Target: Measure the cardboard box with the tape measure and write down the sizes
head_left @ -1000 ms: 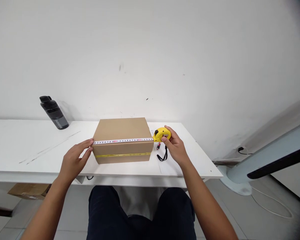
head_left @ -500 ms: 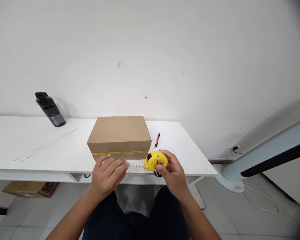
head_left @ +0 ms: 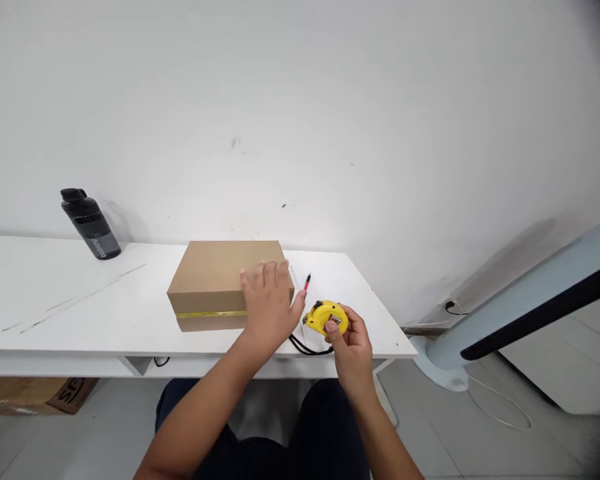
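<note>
Has released the ribbon, now retracted, grips the yellow tape measure (head_left: 324, 313) in the curled right hand (head_left: 353, 347) near the box (head_left: 217, 267), and spreads the seemingly empty left hand (head_left: 270, 307) before the box's front right part, partly hiding it, with a pen (head_left: 307, 283) beyond and a bottle (head_left: 91, 227) far left.

R hand (head_left: 354, 352) grips rounded yellow tape measure (head_left: 325, 311) w/ black cord strap (head_left: 305, 349); L hand (head_left: 270, 303) spread by R end of tan cardboard box (head_left: 215, 270), contact unclear; slim red/blk pen (head_left: 307, 283) on white table (head_left: 363, 313).

One head-worn camera looks forward and down over the desk (head_left: 130, 313).
</note>
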Tool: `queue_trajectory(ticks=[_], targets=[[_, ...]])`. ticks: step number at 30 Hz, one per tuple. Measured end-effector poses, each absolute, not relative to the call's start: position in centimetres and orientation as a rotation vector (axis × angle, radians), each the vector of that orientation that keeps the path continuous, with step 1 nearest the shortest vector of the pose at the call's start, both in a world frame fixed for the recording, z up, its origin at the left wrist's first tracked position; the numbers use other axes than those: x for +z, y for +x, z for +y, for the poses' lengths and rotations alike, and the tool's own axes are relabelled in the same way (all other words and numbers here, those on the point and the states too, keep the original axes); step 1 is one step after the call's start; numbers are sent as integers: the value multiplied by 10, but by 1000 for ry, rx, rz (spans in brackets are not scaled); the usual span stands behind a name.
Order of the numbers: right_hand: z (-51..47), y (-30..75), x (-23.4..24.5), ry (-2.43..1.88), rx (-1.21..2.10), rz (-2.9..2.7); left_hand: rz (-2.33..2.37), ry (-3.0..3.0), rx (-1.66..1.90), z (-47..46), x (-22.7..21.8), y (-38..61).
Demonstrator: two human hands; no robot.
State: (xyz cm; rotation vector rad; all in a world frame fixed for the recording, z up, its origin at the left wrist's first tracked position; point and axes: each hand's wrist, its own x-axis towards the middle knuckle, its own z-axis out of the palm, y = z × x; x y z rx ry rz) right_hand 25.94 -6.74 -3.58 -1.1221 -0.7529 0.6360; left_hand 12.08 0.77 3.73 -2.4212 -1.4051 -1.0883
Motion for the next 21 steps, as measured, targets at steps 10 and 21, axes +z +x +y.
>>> queue_trajectory(ticks=[10,21], targets=[[-81,285,-47,-1255,509,-698,-1365,-2570,-775,-1,39,74],[-61,283,-15,-980,498,-628,-919,-2918,-558,-22,61,-45]])
